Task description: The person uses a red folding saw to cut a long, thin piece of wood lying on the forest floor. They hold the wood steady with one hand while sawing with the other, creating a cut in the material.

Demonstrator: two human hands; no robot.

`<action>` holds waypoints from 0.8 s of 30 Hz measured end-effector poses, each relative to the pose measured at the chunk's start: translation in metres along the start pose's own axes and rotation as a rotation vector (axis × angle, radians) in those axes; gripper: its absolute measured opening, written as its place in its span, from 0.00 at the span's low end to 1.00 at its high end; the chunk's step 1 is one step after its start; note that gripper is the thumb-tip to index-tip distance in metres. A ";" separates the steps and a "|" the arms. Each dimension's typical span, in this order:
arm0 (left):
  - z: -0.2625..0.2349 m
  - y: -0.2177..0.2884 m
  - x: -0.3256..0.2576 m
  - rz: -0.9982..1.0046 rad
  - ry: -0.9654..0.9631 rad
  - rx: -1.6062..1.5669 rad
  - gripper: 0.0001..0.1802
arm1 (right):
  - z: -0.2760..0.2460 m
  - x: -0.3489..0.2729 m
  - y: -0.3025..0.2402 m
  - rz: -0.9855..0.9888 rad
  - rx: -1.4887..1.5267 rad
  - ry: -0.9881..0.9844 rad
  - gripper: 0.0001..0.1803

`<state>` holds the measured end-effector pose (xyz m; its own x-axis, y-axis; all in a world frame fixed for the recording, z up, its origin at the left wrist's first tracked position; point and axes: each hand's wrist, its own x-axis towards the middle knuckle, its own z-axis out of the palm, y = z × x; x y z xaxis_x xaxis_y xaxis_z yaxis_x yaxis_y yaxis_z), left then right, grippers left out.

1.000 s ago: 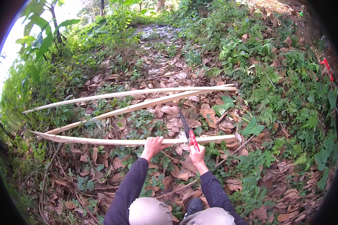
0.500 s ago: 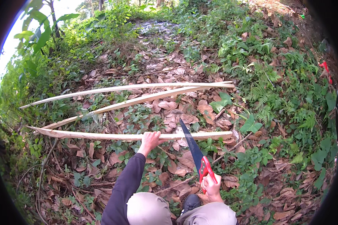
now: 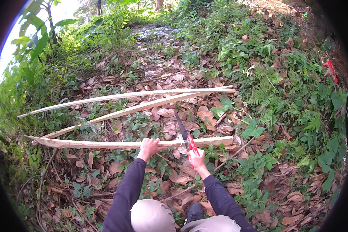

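Note:
A long pale wooden strip lies crosswise nearest me, and my left hand grips it right of its middle. My right hand is wrapped round the red handle of a handsaw. The dark blade points away from me and a little left, crossing over the strip to the right of my left hand. Whether its teeth touch the wood I cannot tell.
Beyond lie two more wooden strips, crossing near their right ends. Brown dry leaves and low green plants cover the ground. A thin branch runs behind the saw hand. A red ribbon hangs at the far right.
My right hand has carried the saw forward and left, from beside my knee to the near strip. My left hand still holds the strip.

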<state>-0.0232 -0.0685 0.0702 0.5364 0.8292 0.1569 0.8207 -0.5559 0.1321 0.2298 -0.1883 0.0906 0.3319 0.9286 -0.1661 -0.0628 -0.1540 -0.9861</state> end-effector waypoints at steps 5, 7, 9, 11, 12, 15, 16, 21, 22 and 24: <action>-0.002 0.001 0.000 -0.023 -0.030 0.019 0.36 | -0.032 -0.109 -0.017 0.025 0.093 0.015 0.13; 0.002 0.002 -0.004 -0.009 0.000 0.012 0.35 | -0.048 -0.148 -0.050 0.106 0.212 0.008 0.12; 0.003 0.000 -0.007 0.019 0.055 0.022 0.34 | -0.058 -0.158 -0.067 0.104 0.263 -0.003 0.13; 0.002 0.001 -0.009 -0.004 0.044 0.026 0.34 | -0.057 -0.150 -0.076 0.131 0.327 -0.025 0.14; -0.001 0.002 -0.009 -0.009 0.019 0.030 0.34 | -0.045 -0.147 -0.095 0.159 0.329 -0.017 0.14; 0.007 0.016 -0.021 -0.028 0.088 -0.036 0.34 | -0.023 -0.083 -0.032 0.066 0.174 0.071 0.09; 0.003 0.006 -0.022 -0.016 0.045 -0.006 0.34 | -0.012 -0.069 -0.026 0.071 0.220 0.019 0.10; 0.000 -0.004 -0.017 0.000 0.055 0.044 0.35 | 0.013 -0.003 0.011 -0.074 0.016 0.054 0.12; 0.001 0.005 -0.022 0.012 0.028 0.042 0.35 | 0.012 -0.001 0.011 -0.072 -0.005 0.060 0.12; -0.004 -0.003 -0.008 0.006 -0.024 0.018 0.37 | 0.010 -0.002 0.013 -0.066 -0.044 0.072 0.12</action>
<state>-0.0308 -0.0735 0.0727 0.5457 0.8271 0.1345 0.8207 -0.5599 0.1138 0.2187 -0.1883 0.0778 0.4005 0.9109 -0.0990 0.0021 -0.1090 -0.9940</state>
